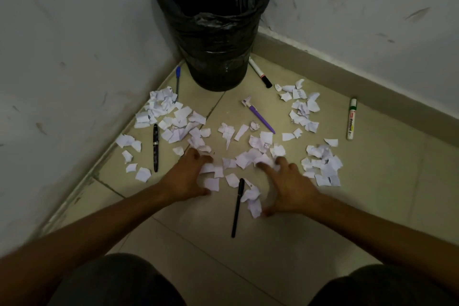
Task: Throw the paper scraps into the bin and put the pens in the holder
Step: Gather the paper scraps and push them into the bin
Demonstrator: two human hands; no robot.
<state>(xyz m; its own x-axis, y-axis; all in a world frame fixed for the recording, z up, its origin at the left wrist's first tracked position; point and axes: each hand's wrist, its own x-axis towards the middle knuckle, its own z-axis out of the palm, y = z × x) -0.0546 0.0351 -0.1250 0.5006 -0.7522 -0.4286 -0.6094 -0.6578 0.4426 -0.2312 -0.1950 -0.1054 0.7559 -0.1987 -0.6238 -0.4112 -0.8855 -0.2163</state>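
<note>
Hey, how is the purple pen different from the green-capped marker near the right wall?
The purple pen is slim; the green-capped marker is thicker with a white body. The purple pen lies diagonally, close to paper scraps; the green-capped marker lies almost straight ahead, apart from them. Both lie flat on the floor.

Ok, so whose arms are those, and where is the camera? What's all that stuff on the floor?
Those are a person's arms: the camera sits on their head, looking down. The left hand and right hand reach onto torn white paper scraps scattered over the tiled floor. Among them lie a slim black pen, between the hands, a purple pen and more. A round bin with a black plastic liner stands in the corner. The right hand touches scraps; whether the left grips any is unclear.
</note>
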